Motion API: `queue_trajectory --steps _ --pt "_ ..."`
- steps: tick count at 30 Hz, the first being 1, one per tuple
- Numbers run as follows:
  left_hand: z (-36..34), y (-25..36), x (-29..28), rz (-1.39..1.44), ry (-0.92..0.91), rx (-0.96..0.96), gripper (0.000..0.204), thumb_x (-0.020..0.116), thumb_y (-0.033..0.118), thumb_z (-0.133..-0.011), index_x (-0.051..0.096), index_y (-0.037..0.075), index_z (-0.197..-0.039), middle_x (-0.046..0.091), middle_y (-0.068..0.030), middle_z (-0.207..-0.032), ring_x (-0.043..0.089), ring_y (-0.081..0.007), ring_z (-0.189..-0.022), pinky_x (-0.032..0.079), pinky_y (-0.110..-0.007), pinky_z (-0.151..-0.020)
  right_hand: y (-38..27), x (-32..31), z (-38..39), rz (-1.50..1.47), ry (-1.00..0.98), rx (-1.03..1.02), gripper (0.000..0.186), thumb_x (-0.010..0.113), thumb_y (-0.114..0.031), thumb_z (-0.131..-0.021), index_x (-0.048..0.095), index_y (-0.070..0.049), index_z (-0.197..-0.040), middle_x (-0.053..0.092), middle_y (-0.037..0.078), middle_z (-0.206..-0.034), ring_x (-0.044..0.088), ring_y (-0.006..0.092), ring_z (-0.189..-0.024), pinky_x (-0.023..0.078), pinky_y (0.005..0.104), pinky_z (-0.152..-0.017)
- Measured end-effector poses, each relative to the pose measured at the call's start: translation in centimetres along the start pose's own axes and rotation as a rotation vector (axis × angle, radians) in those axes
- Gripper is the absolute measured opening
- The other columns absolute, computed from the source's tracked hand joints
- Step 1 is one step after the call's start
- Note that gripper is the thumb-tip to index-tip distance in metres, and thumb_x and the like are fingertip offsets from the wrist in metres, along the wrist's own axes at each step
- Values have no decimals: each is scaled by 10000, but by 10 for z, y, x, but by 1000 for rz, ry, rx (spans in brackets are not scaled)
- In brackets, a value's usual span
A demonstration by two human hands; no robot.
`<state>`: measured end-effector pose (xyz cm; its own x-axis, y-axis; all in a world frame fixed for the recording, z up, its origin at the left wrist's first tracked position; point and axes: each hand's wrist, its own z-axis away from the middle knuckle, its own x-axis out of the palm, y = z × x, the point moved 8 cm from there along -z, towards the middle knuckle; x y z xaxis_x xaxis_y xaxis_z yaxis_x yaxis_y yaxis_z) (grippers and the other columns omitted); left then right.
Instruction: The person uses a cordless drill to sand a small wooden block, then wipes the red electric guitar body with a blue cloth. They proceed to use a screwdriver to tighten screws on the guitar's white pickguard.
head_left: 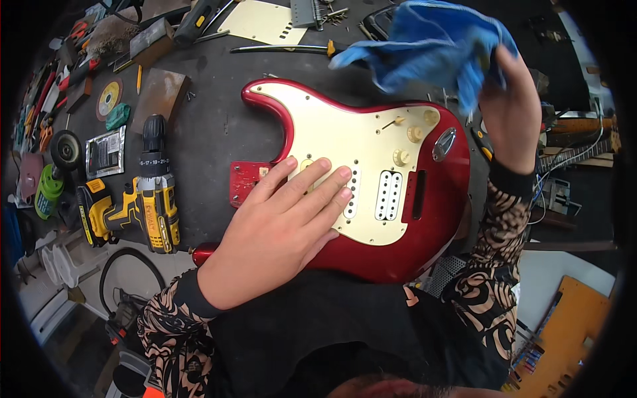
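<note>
A red electric guitar body (446,219) lies face up on the dark workbench, its neck pocket toward the left. It carries a cream pickguard (345,126) with white pickups, knobs and a switch. My left hand (279,232) rests flat on the pickguard, fingers stretched out over the pickups near the neck pocket. Above the guitar's upper right edge, my right hand (512,113) is closed on a blue cloth (431,46), which hangs to the left in loose folds, blurred by motion. A chrome jack plate (444,144) shows below that hand.
Left of the guitar stands a yellow and black cordless drill (156,199). Near it lie a rust-brown block (161,99), a small foil packet (105,152) and a green grinder (50,189). A loose cream plate (259,23) and screws lie at the back; a guitar neck (577,156) is at right.
</note>
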<state>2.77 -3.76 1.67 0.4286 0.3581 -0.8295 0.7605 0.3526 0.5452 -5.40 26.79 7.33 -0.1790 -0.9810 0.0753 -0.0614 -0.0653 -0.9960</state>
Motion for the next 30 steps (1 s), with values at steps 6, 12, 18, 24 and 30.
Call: queue_trajectory --steps 6,12,18,24,30 --pt "1 3 -1 -21 -6 6 553 821 226 -894 674 94 -1410 596 -56 -1586 535 -287 -1472 398 -512 -1245 21 87 84 1318 -518 -353 244 743 -120 -920 755 -49 -1152 700 114 -1300 635 328 -1263 428 518 -1168" --pt "0 3 -2 -15 -16 2 547 822 221 -889 685 93 -1403 607 -56 -1577 538 -303 -1471 398 -519 -1245 24 108 107 1480 -514 -459 288 773 -169 -905 772 -23 -1153 704 94 -1340 527 328 -1500 297 634 -1275" --pt "-8 14 -2 -30 -30 -12 547 829 195 -859 712 68 -1378 631 -103 -1537 538 -345 -1465 390 -541 -1250 34 113 108 1298 -390 -555 209 790 -96 -835 759 -18 -1026 725 128 -1176 628 328 -1359 383 589 -1237" --pt "4 -6 -29 98 203 -161 512 723 37 -928 655 12 -1435 614 -211 -1512 533 -397 -1464 355 -488 -1265 -7 130 84 713 -191 -655 173 691 -184 -1009 671 -26 -1077 699 145 -1007 696 366 -991 541 487 -968" --pt "12 -74 -33 821 572 -463 552 545 260 -1127 422 6 -1602 508 -131 -1609 560 -241 -1412 448 -390 -1181 -45 170 109 716 -309 -943 207 740 -159 -902 672 -42 -1059 667 123 -1000 679 329 -1013 548 462 -896"
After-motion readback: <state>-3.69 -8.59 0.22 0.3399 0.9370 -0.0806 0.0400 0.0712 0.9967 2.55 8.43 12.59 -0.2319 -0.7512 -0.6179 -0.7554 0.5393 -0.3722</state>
